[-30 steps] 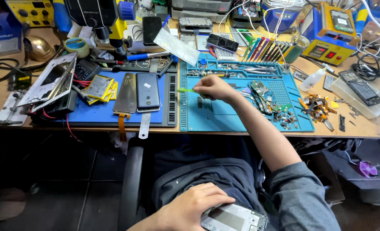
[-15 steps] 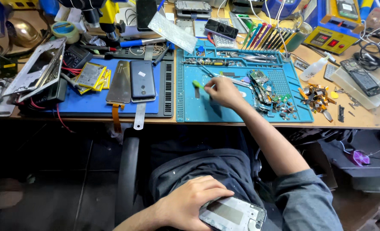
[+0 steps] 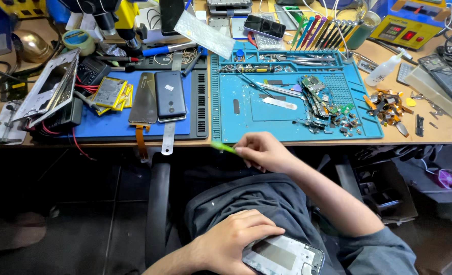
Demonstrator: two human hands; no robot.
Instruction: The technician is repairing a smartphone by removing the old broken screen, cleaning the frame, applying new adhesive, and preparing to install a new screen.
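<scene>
On the lap, one phone frame (image 3: 283, 255), two hands: left hand (image 3: 236, 239), right hand (image 3: 264, 151)

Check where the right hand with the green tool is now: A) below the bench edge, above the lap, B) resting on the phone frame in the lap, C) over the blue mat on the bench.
A: the right hand holds the green tool below the bench edge, above the lap.

Bright, even light falls on the far worktop (image 3: 429, 135); the floor (image 3: 73, 214) beneath lies in deep shadow, the green tool (image 3: 222, 147) is motion-blurred, and the edges curve slightly
</scene>
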